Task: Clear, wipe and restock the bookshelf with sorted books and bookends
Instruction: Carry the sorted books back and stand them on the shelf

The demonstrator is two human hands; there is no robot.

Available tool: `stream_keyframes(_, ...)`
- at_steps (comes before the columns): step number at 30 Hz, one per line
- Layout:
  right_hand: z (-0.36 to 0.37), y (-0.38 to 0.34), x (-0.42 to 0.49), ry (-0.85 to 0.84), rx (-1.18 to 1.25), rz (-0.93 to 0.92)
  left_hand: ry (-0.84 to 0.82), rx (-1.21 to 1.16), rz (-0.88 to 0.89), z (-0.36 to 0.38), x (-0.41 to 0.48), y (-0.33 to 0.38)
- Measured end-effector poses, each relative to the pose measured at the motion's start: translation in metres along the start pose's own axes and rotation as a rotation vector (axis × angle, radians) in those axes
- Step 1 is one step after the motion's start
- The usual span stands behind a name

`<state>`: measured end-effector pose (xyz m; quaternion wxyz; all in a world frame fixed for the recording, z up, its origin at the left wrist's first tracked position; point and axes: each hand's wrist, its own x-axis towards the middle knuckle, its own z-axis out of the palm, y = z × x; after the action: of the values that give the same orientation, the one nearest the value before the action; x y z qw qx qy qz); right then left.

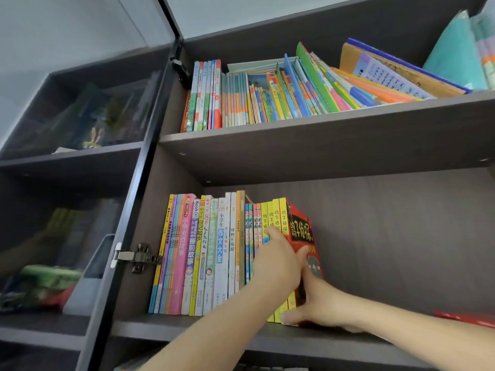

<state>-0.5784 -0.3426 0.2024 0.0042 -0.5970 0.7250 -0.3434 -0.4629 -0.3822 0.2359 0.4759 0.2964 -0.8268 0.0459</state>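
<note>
- Restocking looked to be the step in hand: a row of books [214, 250] stood upright at the left end of the lower shelf [348, 341].
- The left hand [277, 263] lay over the spines of the yellow books [277, 212], one finger pointing up. Whether the others hooked round a book could not be told.
- The right hand [321, 303] pressed flat on the cover of the red book [302, 228] at the row's end, thumb up, fingers stretched along its foot.
- No bookend was in sight. A red object [466, 318] at the shelf's far right was too cropped to name.
- The next move, at a guess, called for squeezing the row square and propping its end before letting go, or the last books might topple.
</note>
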Motion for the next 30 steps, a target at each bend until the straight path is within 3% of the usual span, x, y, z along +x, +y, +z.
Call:
stream_keyframes(15,-0.016,0.019,0.019,-0.116,-0.026,-0.031,-0.039,-0.139,0.162,0.027,0.002,-0.038)
stream_keyframes(21,-0.018,0.013,0.009,-0.118,-0.048,-0.021,-0.041,-0.029,0.268,0.024,-0.004,-0.049)
stream_keyframes(23,-0.019,0.009,0.005,-0.105,-0.065,-0.010,-0.099,-0.079,0.257,0.021,-0.005,-0.051)
stream_keyframes(26,-0.022,0.002,0.000,-0.088,-0.075,-0.007,-0.198,-0.338,0.127,0.009,-0.010,-0.059)
stream_keyframes(30,-0.033,-0.008,-0.002,0.063,-0.022,-0.069,-0.164,-0.391,0.031,-0.013,-0.015,-0.072)
